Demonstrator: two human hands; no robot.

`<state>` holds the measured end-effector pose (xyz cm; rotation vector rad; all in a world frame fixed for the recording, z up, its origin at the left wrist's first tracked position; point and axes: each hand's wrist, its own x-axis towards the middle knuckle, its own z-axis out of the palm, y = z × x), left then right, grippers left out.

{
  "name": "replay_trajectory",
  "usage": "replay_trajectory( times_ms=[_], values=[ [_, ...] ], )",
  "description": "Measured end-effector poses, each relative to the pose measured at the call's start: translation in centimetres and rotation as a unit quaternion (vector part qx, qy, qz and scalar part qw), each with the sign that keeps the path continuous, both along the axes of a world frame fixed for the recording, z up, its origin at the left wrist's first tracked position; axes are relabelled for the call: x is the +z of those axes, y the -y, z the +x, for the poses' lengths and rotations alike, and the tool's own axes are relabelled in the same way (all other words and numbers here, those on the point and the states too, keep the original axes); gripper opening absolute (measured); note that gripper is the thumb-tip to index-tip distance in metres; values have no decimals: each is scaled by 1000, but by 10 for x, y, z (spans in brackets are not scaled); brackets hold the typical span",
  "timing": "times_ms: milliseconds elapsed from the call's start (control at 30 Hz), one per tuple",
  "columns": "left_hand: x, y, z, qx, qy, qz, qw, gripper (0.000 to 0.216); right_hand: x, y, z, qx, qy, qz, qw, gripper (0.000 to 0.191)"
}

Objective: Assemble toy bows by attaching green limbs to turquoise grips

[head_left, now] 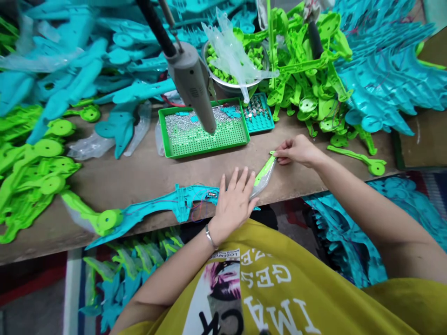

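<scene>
Bench, lower centre of frame. Left hand lies flat, fingers spread, palm down on the right end of a teal shell. It grips nothing. Right hand, right of centre, has thumb and fingers pinched together on the upper tip of a green blade. The blade slants from that pinch down to the left fingertips and rests on the bench near its front edge. Something clear lies along its lower side, film or sleeve, can't tell which.

Handling, as judged: both pieces are thin moulded plastic, light and fairly stiff, but likely to flex along their length.
- Shell: long, curved and open-faced, with ribs, thin red wires and a small metal part showing just left of the hand. Best held by the rim, off the wires.
- Blade: narrow, tapering and glossy, probably slippery. A pinch at the tip suits it.

Around:
- Grey screwdriver hangs over a perforated green tray of small silvery screws, top centre.
- Small teal tray touches it on the right.
- Metal bowl of green bits sits behind.
- Teal parts are heaped upper left and upper right.
- Green parts are heaped at the left edge and top right of centre.
</scene>
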<state>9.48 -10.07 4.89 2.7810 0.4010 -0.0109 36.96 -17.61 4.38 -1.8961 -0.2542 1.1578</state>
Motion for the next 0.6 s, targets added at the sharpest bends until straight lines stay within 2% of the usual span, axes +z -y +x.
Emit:
replay_trajectory(
  times_ms=[300,400,500,600],
  values=[
    [-2,-4,-1,-3,12,-15,1000,62,4,-3,-16,-68,33,-10,997,37],
    [-3,-3,-2,5,20,-15,1000,62,8,-4,-22,-106,-20,19,994,34],
    [-6,-2,-3,14,31,-11,999,63,12,-4,-28,-126,-117,46,984,22],
    [-9,-1,-3,13,39,-12,999,63,12,-3,-36,-141,-167,57,974,14]
  ],
)
